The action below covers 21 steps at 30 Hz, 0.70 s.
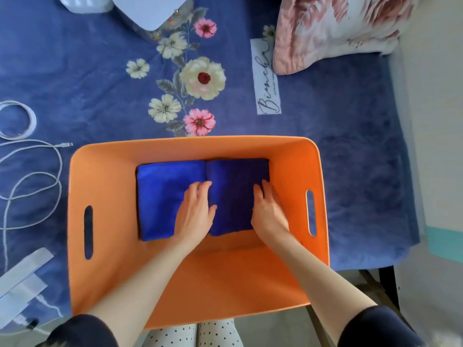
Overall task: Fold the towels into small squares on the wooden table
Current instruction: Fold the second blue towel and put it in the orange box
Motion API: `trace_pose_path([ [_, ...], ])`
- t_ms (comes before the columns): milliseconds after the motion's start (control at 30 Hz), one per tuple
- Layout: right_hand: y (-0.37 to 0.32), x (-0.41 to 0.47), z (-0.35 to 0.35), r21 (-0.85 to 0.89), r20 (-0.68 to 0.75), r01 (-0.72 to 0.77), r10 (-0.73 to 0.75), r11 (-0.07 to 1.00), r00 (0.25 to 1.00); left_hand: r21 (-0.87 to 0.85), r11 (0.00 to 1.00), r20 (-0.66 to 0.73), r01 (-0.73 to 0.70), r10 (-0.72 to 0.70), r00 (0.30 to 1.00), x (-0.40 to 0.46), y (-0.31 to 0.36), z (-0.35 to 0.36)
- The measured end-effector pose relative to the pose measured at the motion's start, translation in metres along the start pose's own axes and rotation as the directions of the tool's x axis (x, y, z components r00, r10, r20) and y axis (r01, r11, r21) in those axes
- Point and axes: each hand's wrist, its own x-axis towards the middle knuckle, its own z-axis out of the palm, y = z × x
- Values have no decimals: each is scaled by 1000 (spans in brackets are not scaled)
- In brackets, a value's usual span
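Orange bin: left hand and right hand, fingers loosely spread, rest on two folded blue towels lying side by side inside. Beyond: blue floral bedspread, white cable, pink pillow.

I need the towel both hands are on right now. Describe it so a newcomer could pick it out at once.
Find the big orange plastic bin on the blue floral bedspread. Two folded blue towels lie side by side on its floor. Yours is the darker navy folded towel, flanked by the left hand and right hand; the brighter royal-blue folded towel is its neighbour.
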Motion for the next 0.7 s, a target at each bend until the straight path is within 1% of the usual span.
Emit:
trace_pose_path([
  [33,0,-2,7,-79,14,62,-61,995,998,149,981,18,-122,121,992,-2,-4,3],
  [67,0,-1,14,-134,13,96,-95,986,995,263,942,73,-211,199,977,0,-6,5],
  [100,2,1,21,-165,4,105,-105,981,994,352,896,141,-272,236,961,3,-8,8],
  [167,6,12,28,-210,36,95,-89,973,995,445,827,271,-343,241,932,13,-11,11],
  [233,9,24,27,-242,116,91,-65,966,991,475,804,372,-358,186,910,27,-12,12],
  [267,9,30,26,-260,143,90,-54,961,988,508,782,390,-361,165,906,33,-12,11],
  [333,10,38,23,-309,163,94,-44,947,986,554,741,399,-378,162,902,42,-12,11],
  [567,12,54,30,-433,206,112,-22,894,978,626,684,409,-373,119,905,48,-11,21],
  [633,11,53,27,-429,220,116,-22,896,975,629,682,435,-372,87,896,48,-5,17],
  [700,9,48,21,-383,227,113,-25,917,973,599,708,467,-374,71,881,48,1,7],
])
